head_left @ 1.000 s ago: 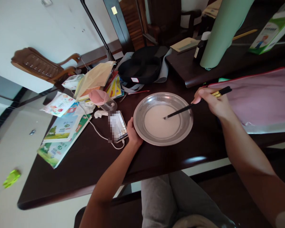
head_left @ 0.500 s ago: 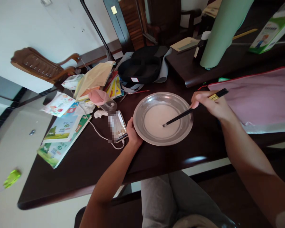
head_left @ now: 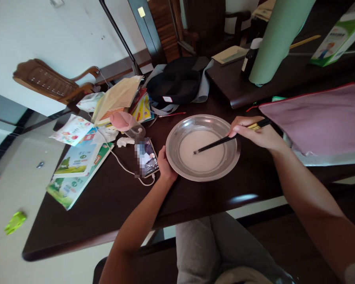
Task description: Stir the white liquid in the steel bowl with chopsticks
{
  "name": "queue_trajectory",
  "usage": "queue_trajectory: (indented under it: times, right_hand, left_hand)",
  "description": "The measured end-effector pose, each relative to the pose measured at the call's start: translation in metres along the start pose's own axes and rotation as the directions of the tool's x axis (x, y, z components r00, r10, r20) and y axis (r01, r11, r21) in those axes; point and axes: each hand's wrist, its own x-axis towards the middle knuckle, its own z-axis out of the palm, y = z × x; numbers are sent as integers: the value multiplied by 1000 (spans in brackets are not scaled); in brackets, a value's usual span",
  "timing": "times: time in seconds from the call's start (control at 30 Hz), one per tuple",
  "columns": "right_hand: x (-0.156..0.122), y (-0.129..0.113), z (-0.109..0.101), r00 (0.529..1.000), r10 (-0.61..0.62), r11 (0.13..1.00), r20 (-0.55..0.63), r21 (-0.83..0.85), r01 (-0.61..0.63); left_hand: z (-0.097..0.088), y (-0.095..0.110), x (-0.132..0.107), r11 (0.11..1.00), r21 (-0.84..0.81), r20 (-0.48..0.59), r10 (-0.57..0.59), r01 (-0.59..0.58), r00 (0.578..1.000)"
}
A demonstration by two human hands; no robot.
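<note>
Looking down at a shiny metal bowl [head_left: 174, 149], roughly mid-view, flat on a dark worktop [head_left: 106, 205] near the front edge. Holding black chopsticks [head_left: 214, 145] with gold bands in the right hand [head_left: 250, 129], in a narrow pinch above the bowl's right rim. Pointing them down and left, tips touching the pale milky liquid [head_left: 192, 161] in the bottom, a bit left of its middle.

Holding the bowl from outside with the left hand [head_left: 167, 167], cupped against the lower left of the rim. Can't make out the fingertips under there, tbh.

Just left of that hand, can see a phone [head_left: 150, 156] with a lit screen (partly blurred out), plugged into a white cable [head_left: 120, 162]. Past the phone, got a crumpled tissue [head_left: 124, 142] and a clear cup with a pink top [head_left: 122, 121]. Farther left, booklets [head_left: 77, 173] overlapping in a messy pile.

Behind the bowl, got a black bag [head_left: 174, 85] with grey straps. Off to the right, a pink pouch [head_left: 319, 118] with a red zip edge, partly behind the right arm. Farther back, a dark bottle [head_left: 250, 61] with a white cap, right beside a tall pale green cylinder [head_left: 279, 43].
</note>
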Motion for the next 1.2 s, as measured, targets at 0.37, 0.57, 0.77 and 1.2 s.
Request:
queue_trajectory:
  times: [0.37, 0.57, 0.77, 1.2]
  right_hand:
    - [-1, 2, -2, 1000, 12, 1000, -18, 28, -12]
    - [1, 7, -3, 983, -32, 999, -180, -30, 27]
    - [-1, 4, -3, 999, 9, 998, -48, 59, -6]
    - [-1, 2, -4, 1000, -2, 1000, -3, 22, 2]
  left_hand:
    - [-3, -2, 4, 1000, -24, 24, -5, 6, 1000]
    - [-2, -1, 2, 1000, -23, 26, -9, 10, 1000]
    - [1, 1, 0, 1000, -18, -2, -13, 13, 1000]
    - [1, 1, 0, 1000, -10, -2, -8, 8, 1000]
